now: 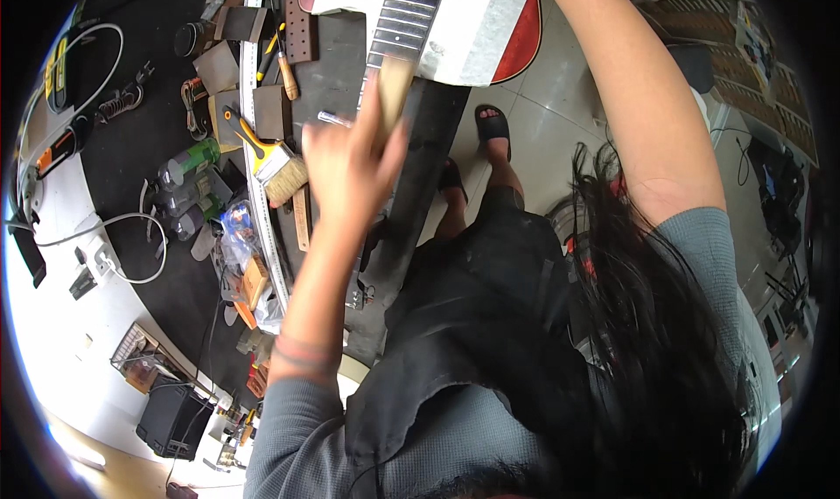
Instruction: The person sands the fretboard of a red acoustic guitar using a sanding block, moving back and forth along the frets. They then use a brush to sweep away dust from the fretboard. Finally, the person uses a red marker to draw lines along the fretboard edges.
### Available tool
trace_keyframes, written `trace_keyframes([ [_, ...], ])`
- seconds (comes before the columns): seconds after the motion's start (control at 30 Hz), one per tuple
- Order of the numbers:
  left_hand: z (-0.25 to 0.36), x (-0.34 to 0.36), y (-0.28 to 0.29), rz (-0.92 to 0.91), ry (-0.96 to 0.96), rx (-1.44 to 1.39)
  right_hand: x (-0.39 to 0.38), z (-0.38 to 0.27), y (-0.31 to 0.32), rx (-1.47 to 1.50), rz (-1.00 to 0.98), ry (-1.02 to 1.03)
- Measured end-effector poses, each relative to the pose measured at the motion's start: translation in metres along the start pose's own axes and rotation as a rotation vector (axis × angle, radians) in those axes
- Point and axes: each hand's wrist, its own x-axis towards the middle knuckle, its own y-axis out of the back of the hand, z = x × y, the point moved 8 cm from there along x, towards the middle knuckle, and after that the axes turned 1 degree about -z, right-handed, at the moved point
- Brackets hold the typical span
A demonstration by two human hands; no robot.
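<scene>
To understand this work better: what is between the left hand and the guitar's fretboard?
The head view shows a tan block between the left hand and the fretboard.

Left hand holding a tan block over a guitar fretboard, partly covered red body, wide paintbrush nearby

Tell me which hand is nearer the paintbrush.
Left: the left hand is close beside the paintbrush; the right hand is farther off, out of view beyond the picture's top edge.
</scene>
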Motion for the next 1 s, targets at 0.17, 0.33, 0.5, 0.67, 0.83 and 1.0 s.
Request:
trace_keyframes([
  [0.17, -0.003, -0.038, 0.004, 0.010, -0.017, -0.023, 0.001, -0.004, -0.003, -0.021, 0.000, 0.016],
  [0.33, 0.023, 0.123, -0.005, 0.172, -0.033, 0.015, 0.009, -0.015, -0.008, 0.018, 0.000, 0.040],
  [0.5, 0.015, 0.029, -0.001, 0.123, -0.047, 0.025, 0.004, -0.005, -0.003, 0.034, 0.004, 0.009],
  [0.67, -0.002, -0.055, 0.005, 0.001, -0.023, -0.048, 0.002, -0.003, -0.004, -0.025, -0.007, 0.026],
  [0.83, 0.039, 0.104, 0.012, 0.197, -0.052, 0.009, 0.009, -0.013, -0.009, 0.004, 0.008, 0.039],
  [1.0, 0.018, 0.049, -0.001, 0.113, -0.050, 0.012, 0.005, -0.007, -0.004, 0.027, -0.006, 0.011],
])
